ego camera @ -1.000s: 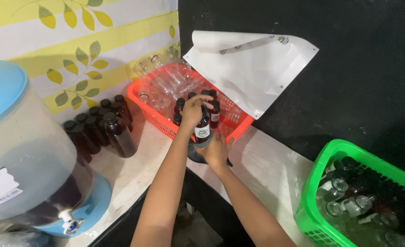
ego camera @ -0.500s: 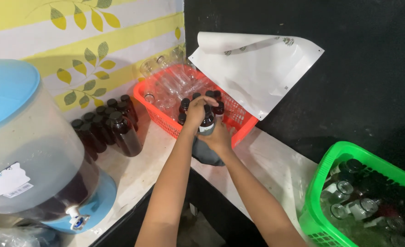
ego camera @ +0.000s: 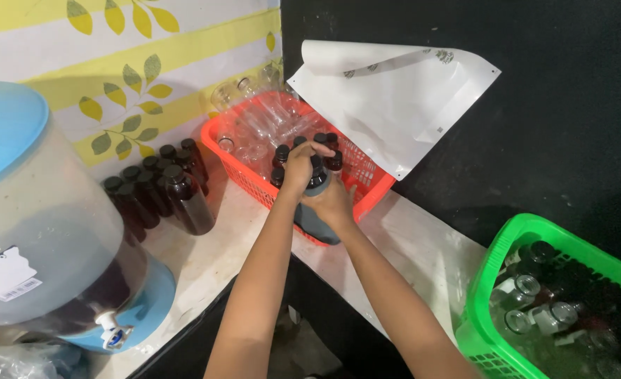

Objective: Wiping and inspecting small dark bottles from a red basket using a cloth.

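Upright, a dark capped bottle (ego camera: 315, 210) between both hands.

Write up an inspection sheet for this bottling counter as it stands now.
Surface: pale counter, bare patches show between the baskets.
Job's things: dark bottle held upright at the front edge of the red basket, which holds clear empty bottles and a few dark capped ones.
Clutter: cluster of dark capped bottles by the wall; green basket of bottles at right; white pouch leaning on the black wall.
Hands: left hand on the bottle's cap; right hand around its body.
Cables: nothing seen.
Surroundings: large dispenser with blue lid and tap at left; yellow leaf-patterned wall.
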